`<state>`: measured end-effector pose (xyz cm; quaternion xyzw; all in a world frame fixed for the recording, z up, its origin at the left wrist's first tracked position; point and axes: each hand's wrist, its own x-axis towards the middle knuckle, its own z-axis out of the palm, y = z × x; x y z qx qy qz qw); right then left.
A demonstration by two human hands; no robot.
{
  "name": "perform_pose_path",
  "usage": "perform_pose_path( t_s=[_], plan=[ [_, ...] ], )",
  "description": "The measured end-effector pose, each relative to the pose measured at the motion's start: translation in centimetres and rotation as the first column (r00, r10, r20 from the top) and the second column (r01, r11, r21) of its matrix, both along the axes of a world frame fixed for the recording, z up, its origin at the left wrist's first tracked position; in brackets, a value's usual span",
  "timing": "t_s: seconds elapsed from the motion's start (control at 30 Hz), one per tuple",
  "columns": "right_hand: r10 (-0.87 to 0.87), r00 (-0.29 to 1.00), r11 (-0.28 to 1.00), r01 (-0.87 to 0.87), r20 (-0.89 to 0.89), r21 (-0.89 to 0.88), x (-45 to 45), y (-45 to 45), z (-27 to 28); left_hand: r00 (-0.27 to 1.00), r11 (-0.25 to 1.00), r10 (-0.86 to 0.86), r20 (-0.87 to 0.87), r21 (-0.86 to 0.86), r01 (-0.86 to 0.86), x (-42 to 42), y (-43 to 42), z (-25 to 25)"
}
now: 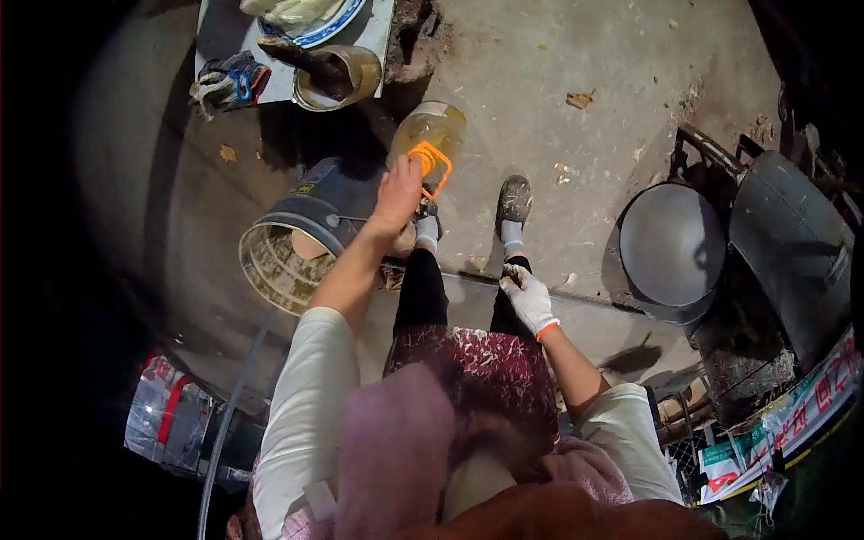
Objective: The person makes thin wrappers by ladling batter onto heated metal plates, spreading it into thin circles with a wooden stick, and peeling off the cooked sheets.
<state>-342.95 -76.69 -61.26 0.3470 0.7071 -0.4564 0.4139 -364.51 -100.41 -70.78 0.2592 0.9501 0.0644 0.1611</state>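
Observation:
My bare left hand (pixel 399 193) is closed around the orange cap (pixel 421 158) at the neck of a large clear plastic bottle. The bottle (pixel 430 128) holds yellowish liquid and has an orange loop handle (pixel 437 171); it is by my left shoe. My right hand (pixel 531 300), in a white knit glove with an orange cuff, is by my right knee. Its fingers are loosely bent and look apart, with dark dirt near the tips; I see nothing held. A dark bucket (pixel 301 220) lies tipped beside my left forearm, its inside smeared with a pale coating.
A low table (pixel 373 20) at the upper left bears a blue-rimmed plate (pixel 335 29), a tub (pixel 355 81) with a dark brush-like tool, and gloves (pixel 232 83). Round metal pans (pixel 672 243) stand at right. A metal pole (pixel 236 396) slants at lower left.

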Motion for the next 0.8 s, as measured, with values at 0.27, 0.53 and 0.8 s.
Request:
perform_pose_path(
  t_s=[0.27, 0.53, 0.8],
  plan=[
    [-0.020, 1.000, 0.999, 0.020, -0.014, -0.030, 0.4, 0.2, -0.2, 0.975, 0.983, 0.122, 0.184, 0.117, -0.144, 0.2, -0.6, -0.4],
    [-0.111, 0.994, 0.993, 0.109, -0.025, -0.045, 2.4, 2.0, -0.3, 0.985, 0.981, 0.067, 0.161, -0.192, -0.035, -1.0, 1.1, 2.7],
    [-0.053, 0.999, 0.999, 0.053, 0.003, -0.008, 2.2, 2.0, -0.2, 0.984, 0.970, 0.108, 0.141, -0.232, -0.073, -0.6, 0.8, 0.4]
  ],
)
